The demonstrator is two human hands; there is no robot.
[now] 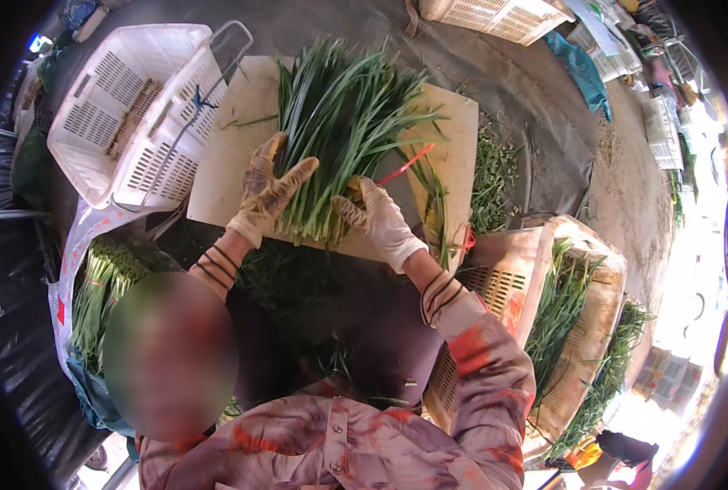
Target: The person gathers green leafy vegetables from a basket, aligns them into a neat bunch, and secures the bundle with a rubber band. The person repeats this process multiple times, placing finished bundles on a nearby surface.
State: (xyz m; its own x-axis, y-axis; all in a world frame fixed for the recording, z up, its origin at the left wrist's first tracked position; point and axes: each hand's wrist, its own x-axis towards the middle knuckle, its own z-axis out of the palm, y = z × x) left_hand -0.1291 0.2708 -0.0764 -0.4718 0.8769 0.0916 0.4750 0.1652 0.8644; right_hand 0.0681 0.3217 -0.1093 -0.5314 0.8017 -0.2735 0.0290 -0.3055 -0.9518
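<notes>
A large loose bunch of garlic chives point(339, 122) lies on a pale board point(237, 114) in front of me, leaf tips pointing away. My left hand point(268, 189), in a soiled glove, rests against the bunch's left side, thumb and forefinger spread wide. From the right, my right hand point(380, 220), in a whiter glove, bends its fingers against the stalks near their cut ends; some fingertips are hidden among them. Just beyond this hand, a thin red strip point(406, 163) slants over a dark grey flat patch. A few separate leaves point(436, 204) trail along the board's right side.
A white slatted crate point(135, 114) stands at the left, beside the board. Tied green bundles point(99, 282) sit below it. On my right is a dirty crate point(503, 273) with long greens point(560, 318). Scraps of leaf point(494, 167) litter the ground past the board.
</notes>
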